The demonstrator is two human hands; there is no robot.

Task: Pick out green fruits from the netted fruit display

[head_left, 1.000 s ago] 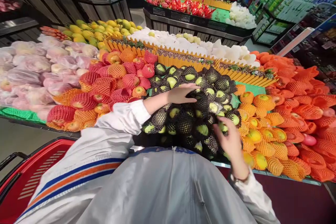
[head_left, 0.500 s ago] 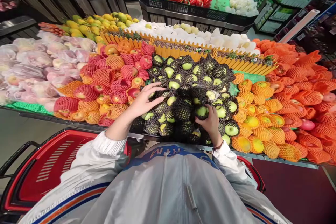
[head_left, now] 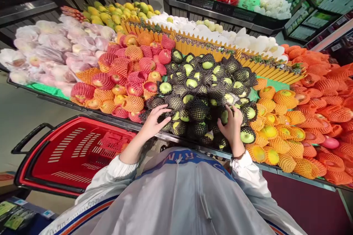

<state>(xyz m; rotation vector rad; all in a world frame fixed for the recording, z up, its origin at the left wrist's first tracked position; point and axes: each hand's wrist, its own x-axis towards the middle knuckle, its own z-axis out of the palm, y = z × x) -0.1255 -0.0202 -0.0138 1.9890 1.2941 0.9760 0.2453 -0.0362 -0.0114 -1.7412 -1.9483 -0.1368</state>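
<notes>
Green apples in black foam nets are piled in front of me. My left hand is over the near left edge of this pile, thumb and fingers spread, with nothing in it. A green apple with its bare face up sits just beyond those fingers. At the near right of the pile, my right hand has its thumb and fingers apart around a netted green apple. The fingertips are close to that apple; whether they touch it is hard to see.
Red apples in pink and orange nets lie left, bagged fruit beyond them. Orange-netted fruit lies right. A low yellow fence runs behind. A red shopping basket with something pink-netted inside stands below left.
My left hand has drawn back toward me and left, uncovering a green apple. My right hand stays by the same apple, now covering more of it. The view has shifted, showing more of the basket.
</notes>
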